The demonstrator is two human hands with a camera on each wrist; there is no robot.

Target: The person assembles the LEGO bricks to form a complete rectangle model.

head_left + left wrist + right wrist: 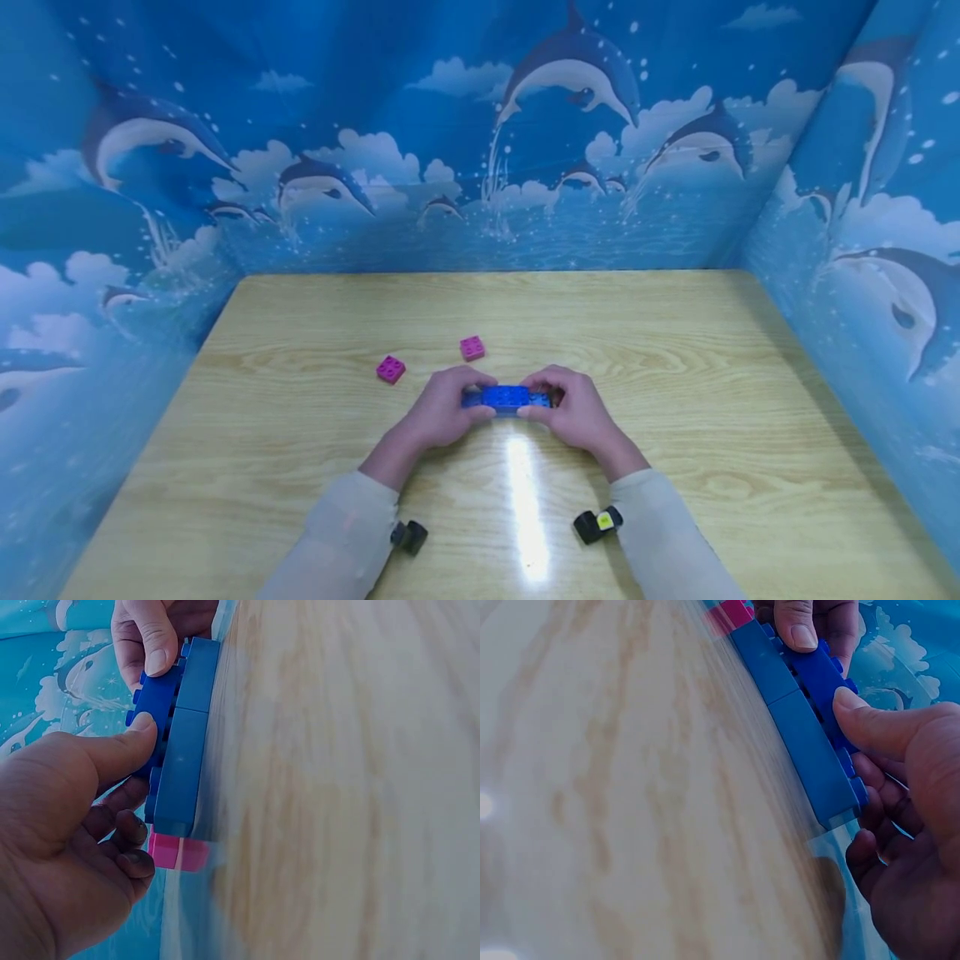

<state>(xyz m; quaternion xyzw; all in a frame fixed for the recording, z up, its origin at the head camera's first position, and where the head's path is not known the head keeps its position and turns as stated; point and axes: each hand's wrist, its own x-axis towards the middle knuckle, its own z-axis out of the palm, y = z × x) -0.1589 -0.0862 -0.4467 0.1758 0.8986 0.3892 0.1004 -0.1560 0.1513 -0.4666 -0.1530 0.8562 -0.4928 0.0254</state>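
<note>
Both hands hold a dark blue toy building brick [506,398] near the middle of the table. Under it, two lighter blue bricks [181,772] lie end to end, and the dark brick bridges the joint between them. At the left end, my left hand [450,406] pinches the dark brick, thumb on the near side and fingers behind. My right hand [576,408] pinches its other end the same way. In the right wrist view, studs of the lighter bricks [814,761] show past the end of the dark brick. Both hands' fingertips behind are partly hidden.
Two magenta four-stud bricks lie beyond the hands: one brick [391,369] to the left, the other brick [472,348] farther back. The wooden table [675,333] meets a dolphin-printed backdrop [420,200] at the back and sides. Black wrist cameras [597,525] sit at both sleeves.
</note>
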